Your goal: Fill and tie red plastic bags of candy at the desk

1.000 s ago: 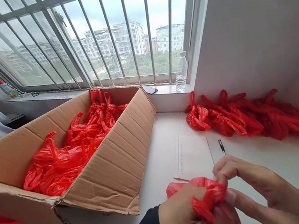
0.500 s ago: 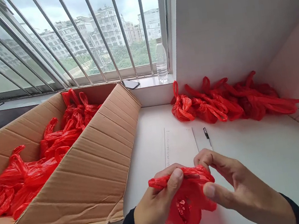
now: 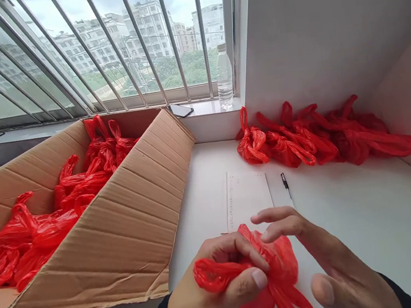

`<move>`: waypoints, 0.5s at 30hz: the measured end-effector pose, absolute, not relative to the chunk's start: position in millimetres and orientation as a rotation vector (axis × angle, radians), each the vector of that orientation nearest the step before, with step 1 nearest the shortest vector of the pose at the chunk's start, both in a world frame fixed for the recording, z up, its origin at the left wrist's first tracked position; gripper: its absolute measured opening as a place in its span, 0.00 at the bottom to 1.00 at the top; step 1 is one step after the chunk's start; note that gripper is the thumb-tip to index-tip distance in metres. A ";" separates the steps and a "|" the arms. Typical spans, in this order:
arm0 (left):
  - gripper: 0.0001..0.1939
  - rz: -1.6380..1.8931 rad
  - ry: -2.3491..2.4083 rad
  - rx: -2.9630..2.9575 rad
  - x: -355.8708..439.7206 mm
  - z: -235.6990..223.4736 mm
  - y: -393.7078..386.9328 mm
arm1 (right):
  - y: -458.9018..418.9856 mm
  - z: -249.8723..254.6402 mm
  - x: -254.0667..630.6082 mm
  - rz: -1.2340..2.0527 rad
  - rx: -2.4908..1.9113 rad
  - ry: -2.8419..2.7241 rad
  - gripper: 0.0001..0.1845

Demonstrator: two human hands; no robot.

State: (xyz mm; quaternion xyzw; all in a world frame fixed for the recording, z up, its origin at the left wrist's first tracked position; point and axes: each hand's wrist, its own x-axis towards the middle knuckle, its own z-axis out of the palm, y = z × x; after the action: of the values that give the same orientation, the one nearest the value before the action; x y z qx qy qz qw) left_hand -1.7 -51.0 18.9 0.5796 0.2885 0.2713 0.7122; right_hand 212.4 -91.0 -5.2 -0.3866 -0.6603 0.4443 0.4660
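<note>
My left hand (image 3: pixel 212 288) is closed around a crumpled red plastic bag (image 3: pixel 275 266), pinching its handle loop between thumb and fingers at the bottom centre. My right hand (image 3: pixel 320 265) hovers at the bag's right side with fingers spread, the fingertips resting on top of the bag. Both hands are low over the white table (image 3: pixel 370 212), just in front of a sheet of paper (image 3: pixel 247 196).
A big open cardboard box (image 3: pixel 124 226) with several red bags stands at the left. A pile of red bags (image 3: pixel 321 137) lies against the wall at the back right. A pen (image 3: pixel 285 186) lies beside the paper. A water bottle (image 3: pixel 224 77) and a phone (image 3: pixel 180 110) sit on the sill.
My right hand has let go of the bag's top and opened its fingers. My left hand has shifted its grip to the handle loop, and the bag's tails now hang down.
</note>
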 end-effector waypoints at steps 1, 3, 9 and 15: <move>0.06 0.608 0.646 1.314 -2.5 20.9 -53.5 | -88.0 -6.7 211.2 1.154 -0.960 -1.625 0.28; 0.06 0.633 0.680 1.391 -3.3 22.1 -58.7 | -81.7 -10.3 208.1 1.301 -0.951 -1.655 0.27; 0.01 0.904 1.067 1.916 7.9 -5.0 -72.4 | -72.2 -24.3 194.1 1.560 -1.008 -1.591 0.21; 0.13 1.098 1.165 2.115 17.6 -43.5 -71.4 | -67.6 -41.3 187.5 1.707 -0.882 -1.571 0.19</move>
State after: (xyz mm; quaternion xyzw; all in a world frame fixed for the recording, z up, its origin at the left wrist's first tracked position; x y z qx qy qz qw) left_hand 17.6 -71.4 -43.5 0.7736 0.4262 0.4017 0.2419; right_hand 187.5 -67.6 -41.3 -0.3363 -0.5988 0.6507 0.3239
